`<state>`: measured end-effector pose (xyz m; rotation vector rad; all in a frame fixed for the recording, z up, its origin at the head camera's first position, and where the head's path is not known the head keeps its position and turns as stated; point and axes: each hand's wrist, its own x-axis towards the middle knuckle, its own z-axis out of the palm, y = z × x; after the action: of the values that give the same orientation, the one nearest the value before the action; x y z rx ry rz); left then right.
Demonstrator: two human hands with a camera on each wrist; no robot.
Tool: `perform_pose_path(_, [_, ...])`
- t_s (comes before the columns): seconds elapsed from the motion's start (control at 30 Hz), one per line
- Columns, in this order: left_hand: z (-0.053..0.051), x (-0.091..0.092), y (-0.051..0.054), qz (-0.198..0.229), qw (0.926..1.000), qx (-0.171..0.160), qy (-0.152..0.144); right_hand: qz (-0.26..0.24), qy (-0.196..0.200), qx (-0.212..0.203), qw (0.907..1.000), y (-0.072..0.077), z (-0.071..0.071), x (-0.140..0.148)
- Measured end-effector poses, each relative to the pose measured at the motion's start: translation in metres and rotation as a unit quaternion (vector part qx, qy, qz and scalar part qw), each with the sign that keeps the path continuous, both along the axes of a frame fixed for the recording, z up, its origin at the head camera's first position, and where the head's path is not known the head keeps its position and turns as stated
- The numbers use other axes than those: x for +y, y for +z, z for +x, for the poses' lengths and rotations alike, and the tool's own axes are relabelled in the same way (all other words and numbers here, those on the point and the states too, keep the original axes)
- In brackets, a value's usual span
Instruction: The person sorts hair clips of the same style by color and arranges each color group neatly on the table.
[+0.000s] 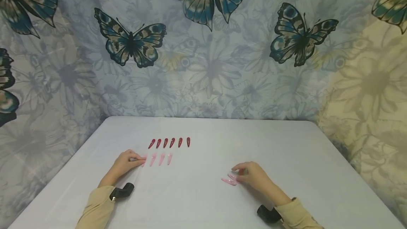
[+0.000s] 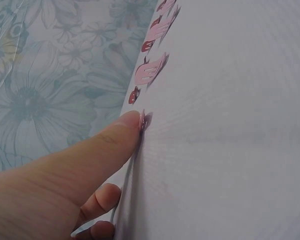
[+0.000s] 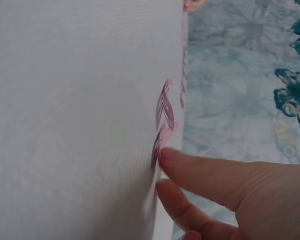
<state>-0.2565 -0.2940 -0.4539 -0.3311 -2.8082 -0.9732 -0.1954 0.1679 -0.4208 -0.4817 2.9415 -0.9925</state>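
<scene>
At the left end of a row of pink snap hair clips, my left hand (image 1: 127,161) pinches a pink hair clip (image 1: 144,159) against the table. In the left wrist view the thumb covers part of that clip (image 2: 142,121), and the index fingertip is hidden. Three more pink clips (image 1: 161,159) lie to its right. My right hand (image 1: 254,176) rests by a small group of loose pink clips (image 1: 228,181), thumb and index finger apart. The right wrist view has the thumb touching a pink clip (image 3: 166,137), with another clip (image 3: 166,107) beyond it.
Behind the pink row, several dark red hair clips (image 1: 172,142) lie in a line. Everything lies on a white-covered table (image 1: 203,200). A butterfly-patterned cloth (image 1: 213,80) hangs along the table's back and sides.
</scene>
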Motion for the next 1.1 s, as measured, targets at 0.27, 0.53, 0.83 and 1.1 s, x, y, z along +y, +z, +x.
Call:
perform_pose_path(0.27, [0.000, 0.001, 0.000, -0.006, 0.9999, -0.007, 0.005, 0.000, -0.004, -0.004, 1.0000, -0.006, 0.002, 0.002])
perform_pose_path(0.53, [0.001, 0.002, 0.001, -0.008, 0.9999, -0.011, 0.009, -0.014, -0.010, -0.025, 0.9995, -0.005, 0.002, -0.001])
perform_pose_path(0.83, [0.001, 0.001, 0.001, -0.004, 0.9997, -0.020, 0.015, -0.034, 0.022, -0.014, 0.9991, -0.010, -0.001, 0.001])
perform_pose_path(1.1, [-0.001, 0.002, 0.000, -0.004, 0.9994, -0.030, 0.019, -0.072, 0.072, 0.043, 0.9939, -0.010, -0.007, 0.004])
